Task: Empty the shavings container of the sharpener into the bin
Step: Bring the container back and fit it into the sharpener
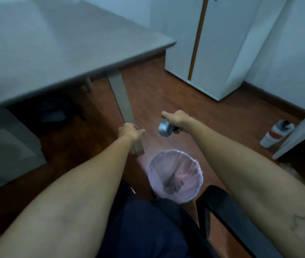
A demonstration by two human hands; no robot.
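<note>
The left hand hangs loosely curled and empty by the desk leg; the right hand grips the grey sharpener above the floor, beyond the pink-lined bin. It likely should be brought squarely over the rim before tipping.

Both forearms are bare, with no sleeves, watch or rings showing on the left hand or the right hand. Dark navy trousers cover the lap (the fabric looks plain and soft).
</note>
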